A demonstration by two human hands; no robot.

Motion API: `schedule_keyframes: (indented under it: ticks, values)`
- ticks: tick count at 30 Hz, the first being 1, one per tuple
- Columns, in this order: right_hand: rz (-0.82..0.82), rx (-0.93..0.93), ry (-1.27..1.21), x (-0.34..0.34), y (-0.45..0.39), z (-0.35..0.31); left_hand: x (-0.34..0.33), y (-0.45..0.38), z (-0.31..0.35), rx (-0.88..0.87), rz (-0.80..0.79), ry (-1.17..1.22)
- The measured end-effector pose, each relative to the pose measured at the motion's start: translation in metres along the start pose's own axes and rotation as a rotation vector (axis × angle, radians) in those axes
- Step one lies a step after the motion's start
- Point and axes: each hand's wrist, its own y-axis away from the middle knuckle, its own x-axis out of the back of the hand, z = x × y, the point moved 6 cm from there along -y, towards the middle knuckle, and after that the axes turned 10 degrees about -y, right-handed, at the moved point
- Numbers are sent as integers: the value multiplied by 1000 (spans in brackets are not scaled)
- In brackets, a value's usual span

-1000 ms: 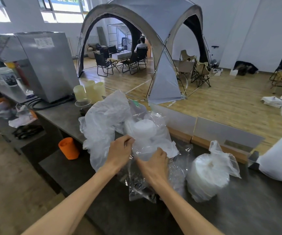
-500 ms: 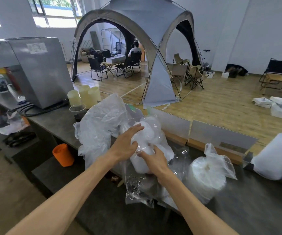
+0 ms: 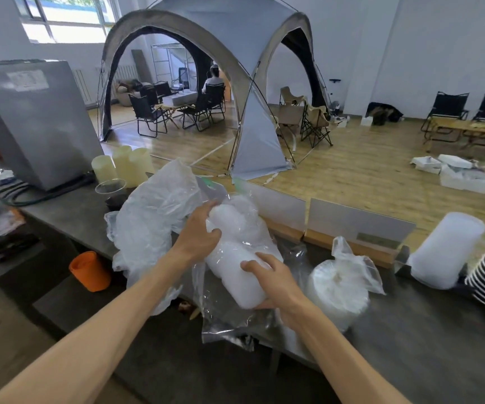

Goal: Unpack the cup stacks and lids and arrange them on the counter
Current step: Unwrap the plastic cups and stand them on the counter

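Fingers (image 3: 206,209) of both hands grip the wrapped cup stack (image 3: 235,258), centre frame; we judge unwrapping underway, next peel the clear sleeve (image 3: 223,316) off.

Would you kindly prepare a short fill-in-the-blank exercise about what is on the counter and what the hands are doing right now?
1. Both hands grip the white cup stack, which is partly wrapped in clear ____.
2. The small cup standing on the lower shelf to the left is coloured ____.
3. The bagged lids lie to the ____ of the right hand.
4. The left hand grips the stack's ____ end.

Missing words: plastic; orange; right; far
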Motion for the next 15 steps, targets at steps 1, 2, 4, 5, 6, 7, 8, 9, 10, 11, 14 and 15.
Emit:
schedule_keyframes:
  ticks: [1,2,4,5,6,7,8,9,10,11,14,15]
  values:
    - [8,29,53,-3,0,-4,-1,-1,-3,59,7,44]
    - [0,60,97,-9,0,-8,-2,-3,-8,129,8,99]
    - [-29,110,204,-21,-1,-12,-7,-7,-21,279,-29,168]
    - [-32,130,280,-27,-2,-15,-9,-8,-27,332,-69,142]
    - [-39,160,335,-31,-4,-18,-12,-9,-33,364,-132,87]
    - [-46,169,374,-36,-3,-21,-14,-8,-37,369,-181,31]
    - [-64,181,407,-39,-4,-24,-15,-8,-38,357,-205,-3]
    - [-72,183,467,-43,-5,-28,-16,-7,-39,338,-222,-16]
    - [-87,169,515,-48,-9,-28,-17,-5,-39,321,-241,-20]
    - [-101,144,561,-54,-12,-28,-18,-4,-38,300,-258,-28]
    - [-158,100,767,-70,-27,-28,-15,3,-33,262,-292,-112]
    - [-182,74,795,-74,-29,-24,-13,9,-28,233,-296,-171]
